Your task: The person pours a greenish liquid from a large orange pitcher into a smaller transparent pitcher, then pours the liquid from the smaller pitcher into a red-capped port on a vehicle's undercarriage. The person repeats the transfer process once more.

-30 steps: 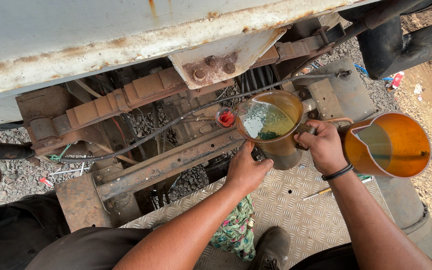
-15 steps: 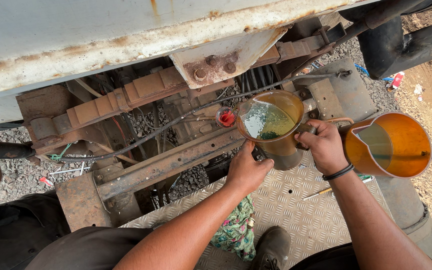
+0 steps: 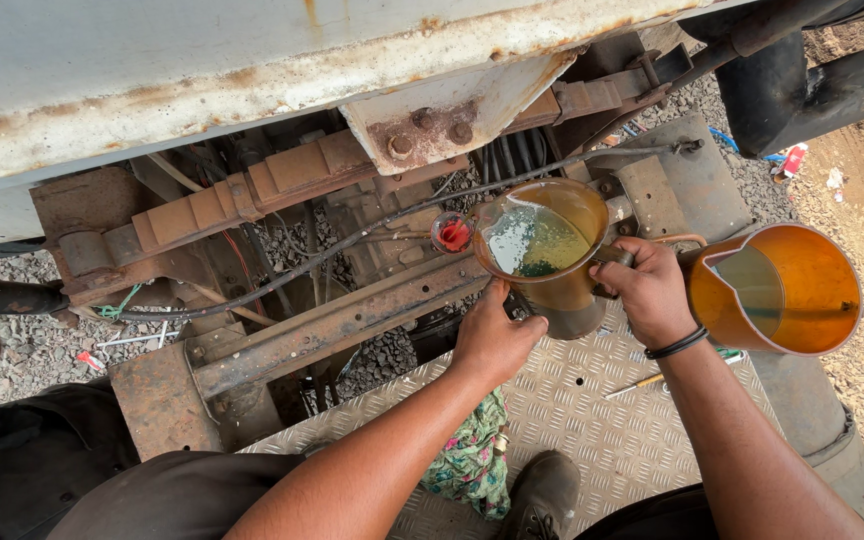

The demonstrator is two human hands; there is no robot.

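Left hand (image 3: 492, 340) braces the funnel (image 3: 542, 255) from 7 o'clock; right hand (image 3: 647, 290) is clamped on its 3 o'clock handle. Oil jug (image 3: 777, 290) stands just right, on checkered steel plate (image 3: 592, 420) beneath a rusty chassis (image 3: 332, 320), gravel outdoors.

A small red-and-white packet (image 3: 795, 160) lies on the gravel at the upper right, beside a dark tyre (image 3: 767, 95), with a strip of blue wrapper (image 3: 727, 140) just left of it. Pale scraps of litter (image 3: 836, 180) lie on the bare earth nearby. No labels, signs or screens show.
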